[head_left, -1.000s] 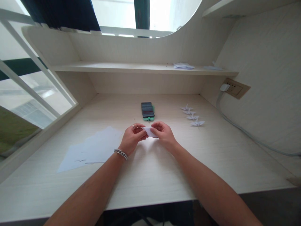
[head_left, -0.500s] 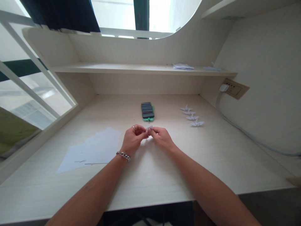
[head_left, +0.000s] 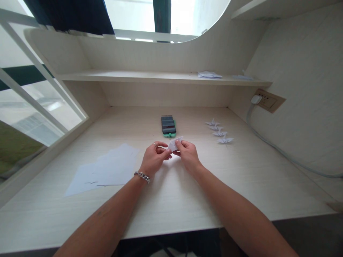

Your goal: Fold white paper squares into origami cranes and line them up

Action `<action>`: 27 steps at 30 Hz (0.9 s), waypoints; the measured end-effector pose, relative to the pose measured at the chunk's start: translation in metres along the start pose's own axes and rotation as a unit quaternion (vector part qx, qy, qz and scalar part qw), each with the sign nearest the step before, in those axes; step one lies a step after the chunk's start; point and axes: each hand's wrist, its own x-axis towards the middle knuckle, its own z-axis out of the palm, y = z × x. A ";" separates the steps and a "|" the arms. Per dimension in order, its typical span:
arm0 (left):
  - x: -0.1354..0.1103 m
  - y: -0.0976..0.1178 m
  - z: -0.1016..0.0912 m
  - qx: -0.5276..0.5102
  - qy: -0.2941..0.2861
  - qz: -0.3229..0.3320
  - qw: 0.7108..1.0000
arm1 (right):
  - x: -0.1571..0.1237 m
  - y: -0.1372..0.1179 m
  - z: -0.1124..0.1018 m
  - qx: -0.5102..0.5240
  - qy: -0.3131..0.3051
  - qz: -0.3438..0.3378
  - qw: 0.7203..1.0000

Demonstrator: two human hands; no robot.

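Note:
Between my two hands is a small piece of folded white paper (head_left: pixel 173 144), held above the middle of the desk. My left hand (head_left: pixel 155 155) pinches its left end between thumb and fingers; a ring and a chain bracelet are on this side. On the right end, my right hand (head_left: pixel 188 152) grips with the thumb on top and fingers beneath. Parts of the paper are covered by my fingertips. Several white paper cranes (head_left: pixel 219 134) stand in a slanting row to the right of my hands.
Flat white paper sheets (head_left: pixel 107 169) lie at left on the desk (head_left: pixel 171 210). A phone (head_left: pixel 168 125) in a green case lies beyond my hands. Folded papers (head_left: pixel 209 75) rest on the shelf (head_left: pixel 134 76). A cable (head_left: pixel 278 151) runs down from the wall socket (head_left: pixel 269 100).
The folded paper has been turned and now shows more of its white face. My right hand has shifted slightly right and its thumb now lies over the paper.

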 end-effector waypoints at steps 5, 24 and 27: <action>0.000 -0.004 0.000 0.029 0.002 -0.005 1.000 | 0.001 -0.001 -0.004 -0.017 -0.037 -0.004 0.999; 0.002 0.007 -0.007 0.094 -0.057 0.066 0.992 | 0.000 -0.009 -0.010 -0.131 -0.080 -0.042 0.987; 0.000 0.008 -0.004 0.109 -0.039 0.080 0.990 | -0.001 -0.008 -0.008 -0.119 -0.083 -0.034 0.989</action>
